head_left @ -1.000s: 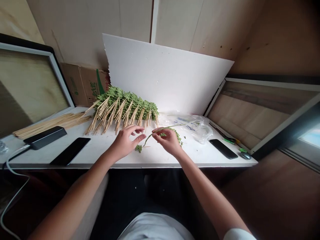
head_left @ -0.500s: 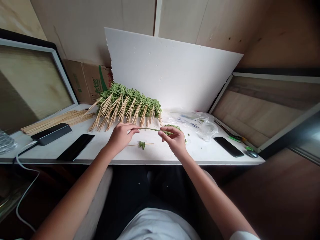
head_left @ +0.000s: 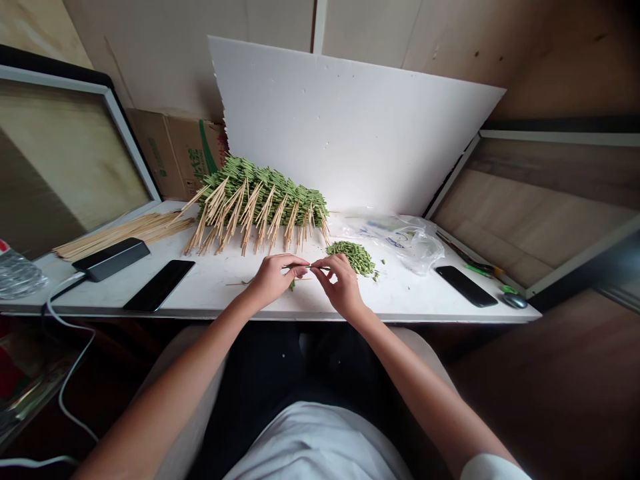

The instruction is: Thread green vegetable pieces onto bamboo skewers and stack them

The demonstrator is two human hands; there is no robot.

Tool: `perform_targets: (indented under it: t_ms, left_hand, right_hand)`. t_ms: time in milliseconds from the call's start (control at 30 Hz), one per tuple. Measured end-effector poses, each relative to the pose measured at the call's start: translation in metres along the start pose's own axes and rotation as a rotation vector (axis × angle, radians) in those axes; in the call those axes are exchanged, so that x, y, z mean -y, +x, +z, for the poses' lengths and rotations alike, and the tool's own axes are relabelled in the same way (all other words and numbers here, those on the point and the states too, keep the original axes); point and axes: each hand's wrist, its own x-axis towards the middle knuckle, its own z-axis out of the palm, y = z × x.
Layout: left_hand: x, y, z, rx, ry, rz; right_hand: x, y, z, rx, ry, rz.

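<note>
My left hand (head_left: 277,277) and my right hand (head_left: 339,279) meet above the table, fingertips almost touching. Each is closed in a pinch on a thin green bean (head_left: 311,267), which shows only in the small gap between them. Beneath and behind my left hand lies a skewer (head_left: 234,285) with short green pieces (head_left: 292,285) on it, partly covered by the hand. Just beyond my right hand is a pile of cut green bean pieces (head_left: 354,256). Farther back rises a large stack of skewered bean pieces (head_left: 270,193), bare stick ends pointing towards me.
Loose skewers (head_left: 120,235), a black box with a cable (head_left: 115,259) and a phone (head_left: 160,285) lie left. To the right are a clear plastic bag (head_left: 407,243), another dark phone (head_left: 466,285) and a mouse (head_left: 514,300). A white foam board (head_left: 350,127) stands behind.
My hands have come together, my left moving right. The stretch of bean visible between them is much shorter. My left hand now partly covers the skewer, and the cut pile shows more fully.
</note>
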Motion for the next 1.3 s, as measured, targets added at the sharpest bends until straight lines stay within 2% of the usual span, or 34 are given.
perform_targets:
  t_ms: [100, 200, 333, 600, 767, 833, 933, 1033, 1100, 1167, 1300]
  left_hand:
    - [0.0, -0.001, 0.004, -0.037, 0.051, 0.037]
    - [-0.001, -0.003, 0.004, -0.024, 0.068, 0.063]
    - [-0.003, -0.006, 0.009, 0.006, 0.032, 0.02]
    - [-0.005, -0.009, 0.016, 0.089, -0.179, 0.018]
    - [0.003, -0.009, 0.01, 0.081, -0.194, -0.019]
    - [0.008, -0.008, 0.008, 0.073, -0.161, -0.048]
    - [0.019, -0.008, 0.008, 0.062, -0.115, -0.044]
    - [0.029, -0.009, 0.013, 0.06, -0.104, -0.033]
    - [0.034, -0.011, 0.016, 0.056, -0.112, -0.06]
    - [0.035, -0.013, 0.018, 0.037, -0.108, -0.088]
    - [0.029, -0.016, 0.02, 0.003, -0.064, -0.065]
  right_hand:
    - [-0.004, -0.003, 0.0, -0.011, -0.02, -0.021]
    - [-0.007, -0.003, -0.001, -0.007, -0.037, -0.046]
    - [-0.007, -0.004, -0.001, 0.016, -0.033, -0.054]
    - [0.0, -0.003, 0.0, 0.045, 0.207, -0.029]
    - [-0.011, 0.005, -0.01, 0.144, 0.34, 0.06]
    - [-0.022, 0.006, -0.015, 0.127, 0.236, 0.057]
    - [-0.045, 0.004, -0.018, 0.064, -0.052, 0.056]
    - [-0.066, -0.003, -0.015, 0.085, -0.269, 0.103]
    - [-0.071, -0.006, -0.013, 0.111, -0.334, 0.103]
    - [-0.066, -0.007, -0.013, 0.126, -0.303, 0.063]
    - [-0.037, -0.003, -0.011, 0.194, -0.019, 0.045]
